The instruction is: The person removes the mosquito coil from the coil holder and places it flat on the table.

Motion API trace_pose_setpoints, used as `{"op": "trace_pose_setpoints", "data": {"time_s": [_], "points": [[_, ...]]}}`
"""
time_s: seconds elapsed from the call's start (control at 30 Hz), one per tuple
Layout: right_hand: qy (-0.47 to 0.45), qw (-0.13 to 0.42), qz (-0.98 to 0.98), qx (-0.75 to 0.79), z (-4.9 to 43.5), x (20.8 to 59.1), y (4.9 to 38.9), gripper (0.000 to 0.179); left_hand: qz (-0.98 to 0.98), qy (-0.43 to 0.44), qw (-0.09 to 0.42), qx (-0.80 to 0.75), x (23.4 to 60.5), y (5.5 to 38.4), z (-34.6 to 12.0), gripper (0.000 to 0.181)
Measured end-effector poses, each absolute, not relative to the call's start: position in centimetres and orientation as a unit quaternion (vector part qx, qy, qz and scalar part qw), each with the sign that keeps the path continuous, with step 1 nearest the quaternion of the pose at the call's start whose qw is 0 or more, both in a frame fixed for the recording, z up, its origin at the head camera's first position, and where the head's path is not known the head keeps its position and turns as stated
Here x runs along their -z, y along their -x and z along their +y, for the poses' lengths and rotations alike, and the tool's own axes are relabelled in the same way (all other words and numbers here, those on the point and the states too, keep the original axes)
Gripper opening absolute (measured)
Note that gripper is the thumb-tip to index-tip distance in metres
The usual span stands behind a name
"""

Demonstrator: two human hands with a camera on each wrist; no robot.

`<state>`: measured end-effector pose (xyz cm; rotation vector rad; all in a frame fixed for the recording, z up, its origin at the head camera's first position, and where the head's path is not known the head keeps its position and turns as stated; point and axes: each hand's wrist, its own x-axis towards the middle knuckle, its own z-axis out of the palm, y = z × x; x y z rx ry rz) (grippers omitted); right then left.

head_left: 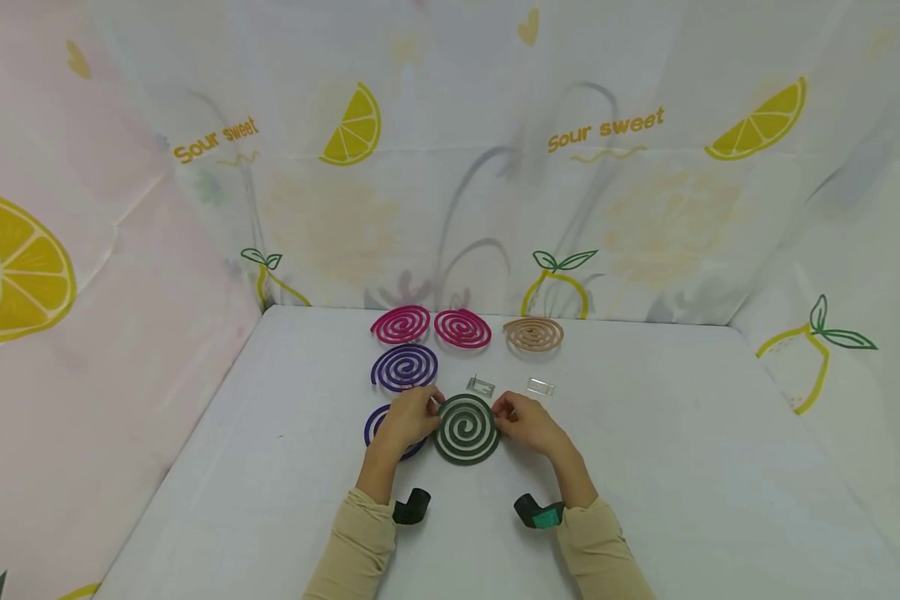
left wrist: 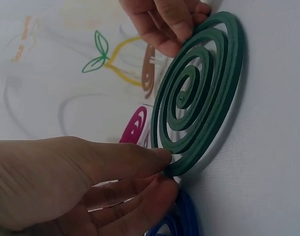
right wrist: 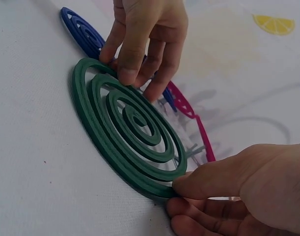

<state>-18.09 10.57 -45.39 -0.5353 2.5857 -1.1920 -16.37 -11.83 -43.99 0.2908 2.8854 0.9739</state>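
A dark green mosquito coil [head_left: 466,427] is held between both hands at the near middle of the white table. My left hand [head_left: 411,418] pinches its left rim, thumb on the upper face and fingers beneath, as the left wrist view shows. On the opposite rim, my right hand [head_left: 528,423] pinches with thumb and fingertips. The green coil [right wrist: 140,118] looks tilted close over the tabletop in the right wrist view. Partly behind the left hand lies a blue-purple coil [head_left: 372,429]. Another purple coil [head_left: 405,367] sits just beyond that hand.
Two pink coils [head_left: 401,325] and a tan coil [head_left: 534,334] lie along the table's back edge. Two small metal coil stands [head_left: 482,386] are just beyond the green coil. Printed cloth walls [head_left: 450,208] enclose the white table [head_left: 682,467] at the back and sides.
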Motion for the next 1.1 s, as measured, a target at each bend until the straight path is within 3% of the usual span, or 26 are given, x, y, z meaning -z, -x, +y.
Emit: {"op": "trace_pose_setpoints", "data": {"time_s": [1.1], "points": [[0.146,0.115,0.898,0.400,10.14,45.59,17.88,0.013,0.930,-0.089,0.041,-0.354,43.22,16.43,-12.04,0.025]]}}
